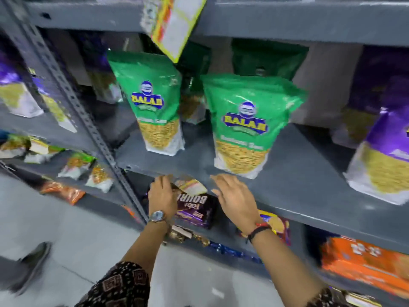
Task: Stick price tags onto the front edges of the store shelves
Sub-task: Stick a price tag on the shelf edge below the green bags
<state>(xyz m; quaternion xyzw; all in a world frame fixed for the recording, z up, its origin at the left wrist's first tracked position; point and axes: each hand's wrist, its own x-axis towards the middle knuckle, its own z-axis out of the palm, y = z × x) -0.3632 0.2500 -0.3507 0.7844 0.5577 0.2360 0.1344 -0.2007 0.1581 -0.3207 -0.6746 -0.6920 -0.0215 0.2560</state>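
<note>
A grey metal shelf (pixel 309 209) runs across the view, its front edge slanting down to the right. A yellow-and-white price tag (pixel 192 186) lies against that edge between my hands. My left hand (pixel 162 196) pinches the tag's left end. My right hand (pixel 234 196) hovers just right of the tag with fingers spread flat near the edge, holding nothing. Another large yellow-bordered tag (pixel 174 25) hangs from the front of the shelf above.
Two green Balaji snack bags (pixel 152 100) (pixel 245 125) stand on the shelf, with purple bags (pixel 385 151) at right. A purple Bourbon biscuit pack (pixel 194 209) and orange boxes (pixel 363 260) sit on the lower shelf. A perforated upright post (pixel 73 100) stands at left. A shoe (pixel 33 260) shows on the floor.
</note>
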